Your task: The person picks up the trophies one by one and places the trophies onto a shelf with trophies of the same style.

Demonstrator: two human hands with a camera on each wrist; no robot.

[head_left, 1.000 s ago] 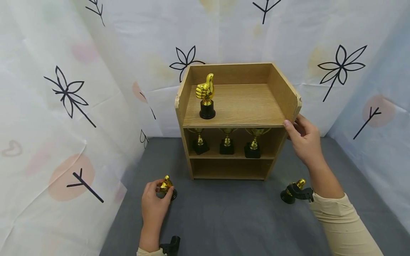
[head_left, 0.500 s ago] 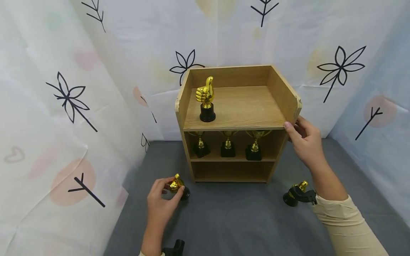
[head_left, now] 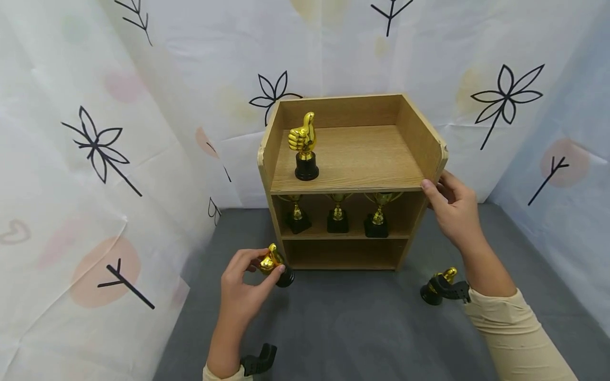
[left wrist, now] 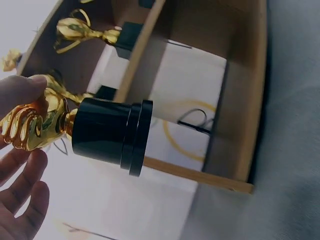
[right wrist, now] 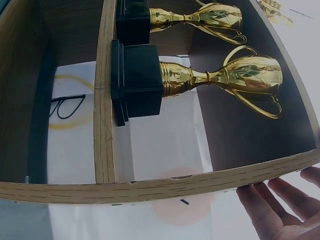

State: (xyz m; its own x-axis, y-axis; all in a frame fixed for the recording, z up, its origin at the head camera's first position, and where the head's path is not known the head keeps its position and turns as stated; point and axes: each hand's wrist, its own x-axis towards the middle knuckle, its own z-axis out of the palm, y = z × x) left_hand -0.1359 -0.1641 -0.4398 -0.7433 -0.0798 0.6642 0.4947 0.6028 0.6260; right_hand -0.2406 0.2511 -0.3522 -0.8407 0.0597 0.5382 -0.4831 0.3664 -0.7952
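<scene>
My left hand (head_left: 245, 286) pinches a gold thumbs-up trophy (head_left: 286, 276) by its gold part, close to the lower left front of the wooden shelf (head_left: 362, 153). In the left wrist view the trophy's round black base (left wrist: 107, 131) points toward the bottom compartment, clear of the fingers. My right hand (head_left: 455, 211) grips the shelf's right side at the top board, thumb on the front edge. Another thumbs-up trophy (head_left: 306, 166) stands upright at the left of the top board. Three gold cup trophies (right wrist: 137, 80) with black square bases stand on the middle board.
A further thumbs-up trophy (head_left: 430, 294) is on the grey cloth (head_left: 362, 328) by the right forearm, partly covered by the wrist camera mount (head_left: 450, 289). White patterned sheets (head_left: 229, 47) hang behind and at the sides.
My left hand has lifted the thumbs-up trophy off the cloth and carried it right and forward, toward the shelf, tilting it. My right hand has stayed at the shelf's side.
</scene>
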